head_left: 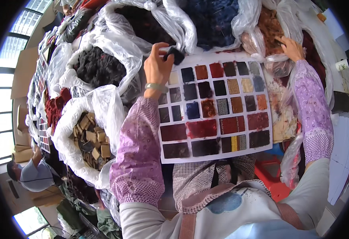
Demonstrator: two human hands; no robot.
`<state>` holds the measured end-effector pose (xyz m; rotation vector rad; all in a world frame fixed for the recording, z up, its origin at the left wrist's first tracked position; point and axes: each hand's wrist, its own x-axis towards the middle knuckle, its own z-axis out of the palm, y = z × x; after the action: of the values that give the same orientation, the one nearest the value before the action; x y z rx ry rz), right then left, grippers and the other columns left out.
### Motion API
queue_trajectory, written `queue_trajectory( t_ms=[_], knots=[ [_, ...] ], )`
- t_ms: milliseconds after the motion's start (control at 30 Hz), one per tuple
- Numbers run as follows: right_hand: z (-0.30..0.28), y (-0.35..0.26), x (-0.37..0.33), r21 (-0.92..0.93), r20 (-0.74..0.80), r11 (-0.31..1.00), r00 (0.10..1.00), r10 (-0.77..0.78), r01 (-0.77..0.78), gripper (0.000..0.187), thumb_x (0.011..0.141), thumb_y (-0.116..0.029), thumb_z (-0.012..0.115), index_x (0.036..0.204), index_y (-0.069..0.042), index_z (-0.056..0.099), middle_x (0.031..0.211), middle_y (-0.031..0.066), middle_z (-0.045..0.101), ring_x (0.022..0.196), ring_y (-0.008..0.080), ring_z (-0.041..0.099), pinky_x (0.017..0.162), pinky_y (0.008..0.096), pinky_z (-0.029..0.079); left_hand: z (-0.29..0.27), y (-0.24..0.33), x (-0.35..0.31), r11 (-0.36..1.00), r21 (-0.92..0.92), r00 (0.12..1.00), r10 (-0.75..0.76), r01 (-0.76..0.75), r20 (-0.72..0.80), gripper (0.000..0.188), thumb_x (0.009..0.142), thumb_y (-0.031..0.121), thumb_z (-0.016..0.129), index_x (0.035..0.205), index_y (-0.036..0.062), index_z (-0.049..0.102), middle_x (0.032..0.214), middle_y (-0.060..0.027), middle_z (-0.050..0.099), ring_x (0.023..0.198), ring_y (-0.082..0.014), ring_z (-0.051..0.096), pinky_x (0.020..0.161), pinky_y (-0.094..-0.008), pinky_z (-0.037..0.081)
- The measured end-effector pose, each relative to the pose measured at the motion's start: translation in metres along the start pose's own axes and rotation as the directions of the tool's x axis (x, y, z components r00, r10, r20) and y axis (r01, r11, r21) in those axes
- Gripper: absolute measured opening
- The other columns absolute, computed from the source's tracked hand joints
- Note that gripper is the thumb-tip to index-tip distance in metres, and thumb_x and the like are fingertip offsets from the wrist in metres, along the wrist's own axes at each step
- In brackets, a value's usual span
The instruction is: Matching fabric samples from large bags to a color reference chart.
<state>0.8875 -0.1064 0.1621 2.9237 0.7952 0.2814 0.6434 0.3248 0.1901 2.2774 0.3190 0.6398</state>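
A small black block-like piece (174,56) sits between the thumb and fingers of my left hand (158,65), just above the top left of a white swatch board (218,139). Several rows of coloured fibre patches cover the board, in reds, browns, blues, greys and black. The board's lower edge is over my lap. My right hand (293,49) reaches beyond the board's far right corner, its fingertips drawn together at the orange-brown fibre (269,32) in a clear plastic bag. What lies between those fingertips is too small to make out clearly.
Plastic bags surround the board: black fibre (99,67) at left, dark blue fibre (210,24) behind, and brown blocks (90,135) nearer left. Dark red material (58,104) lies further left. A red stool (272,179) stands below right. Another person (37,173) is at far left.
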Motion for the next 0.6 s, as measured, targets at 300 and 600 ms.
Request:
queue_trajectory(
  t_ms=[300,600],
  knots=[
    [0.009,0.007,-0.010,0.046,-0.155,0.978,0.966,0.208,-0.204,0.025,0.083,-0.030,0.047,0.102,-0.015,0.054,0.088,0.0174,0.060,0.085,0.0388,0.055,0.069,0.0484,0.043,-0.067,-0.072,-0.098,0.913,-0.118,0.911,-0.365,0.391,0.191,0.034,0.069,0.014,0.054,0.102,0.0101,0.061,0.066,-0.0081,0.062,0.059,-0.0153,0.063,0.059,-0.0244,0.048],
    [-0.040,-0.061,-0.044,0.170,-0.238,0.975,0.954,0.180,-0.141,0.022,0.082,-0.020,0.050,0.104,-0.016,0.050,0.084,0.0147,0.061,0.078,0.0345,0.059,0.063,0.0427,0.045,-0.064,-0.085,-0.108,0.975,0.096,0.909,-0.223,0.202,0.353,0.026,0.070,0.011,0.053,0.094,0.0092,0.061,0.074,-0.0129,0.063,0.070,-0.0282,0.061,0.069,-0.0343,0.047]
  ],
)
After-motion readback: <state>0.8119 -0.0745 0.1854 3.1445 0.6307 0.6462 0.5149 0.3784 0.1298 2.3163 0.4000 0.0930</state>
